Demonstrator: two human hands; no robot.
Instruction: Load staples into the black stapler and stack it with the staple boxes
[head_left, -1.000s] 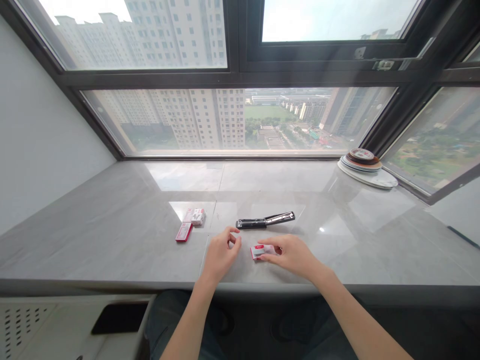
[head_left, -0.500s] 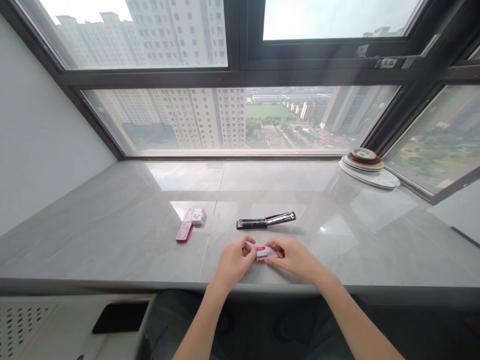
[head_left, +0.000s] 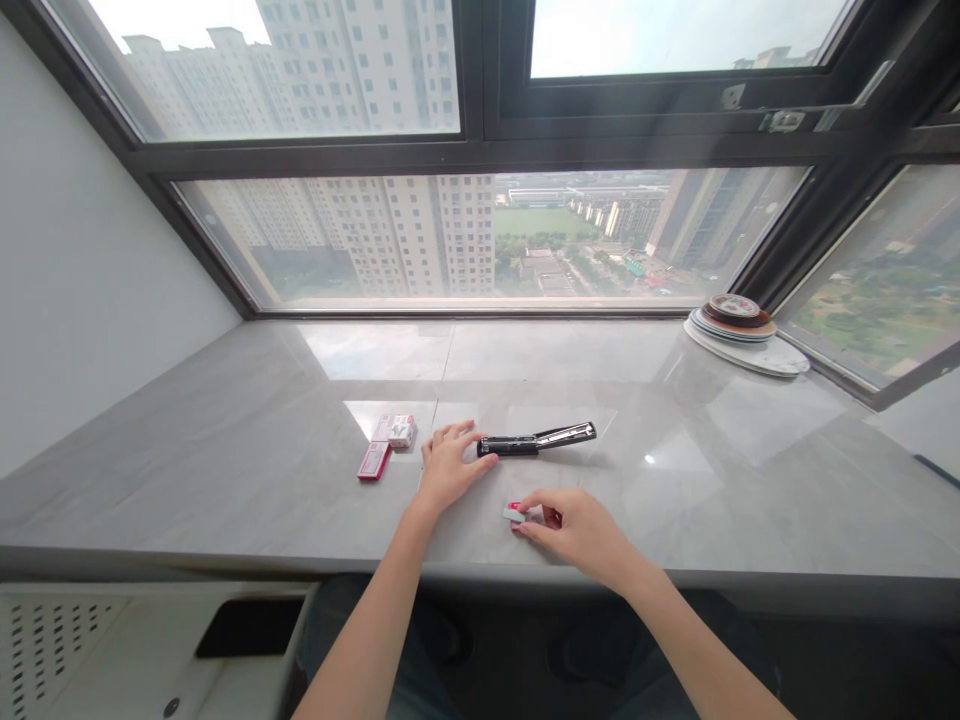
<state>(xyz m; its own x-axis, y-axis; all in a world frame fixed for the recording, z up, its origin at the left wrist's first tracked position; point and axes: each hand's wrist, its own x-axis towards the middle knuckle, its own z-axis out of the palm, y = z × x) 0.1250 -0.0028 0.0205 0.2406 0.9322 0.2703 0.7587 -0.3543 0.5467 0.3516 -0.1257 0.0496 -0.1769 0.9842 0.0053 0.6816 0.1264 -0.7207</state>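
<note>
A black stapler [head_left: 508, 446] lies opened out on the counter, its metal-lined arm swung to the right. My left hand [head_left: 448, 468] is at the stapler's left end, fingers and thumb spread on either side of it; whether they touch it I cannot tell. Closer to the front edge, my right hand [head_left: 576, 525] pinches a small grey strip of staples [head_left: 513, 515] between thumb and fingers. A red and white staple box [head_left: 515, 506] shows just behind the strip, mostly hidden by the strip and fingers.
Left of the stapler are a red box [head_left: 373, 461] and white-and-pink small boxes [head_left: 401, 431]. A stack of plates [head_left: 780, 354] stands in the far right corner by the window. The counter's front edge [head_left: 480, 570] runs just before me.
My left hand has let go near the staple box and moved up and left to the stapler's end. The grey strip now sticks out from my right hand's fingers.
</note>
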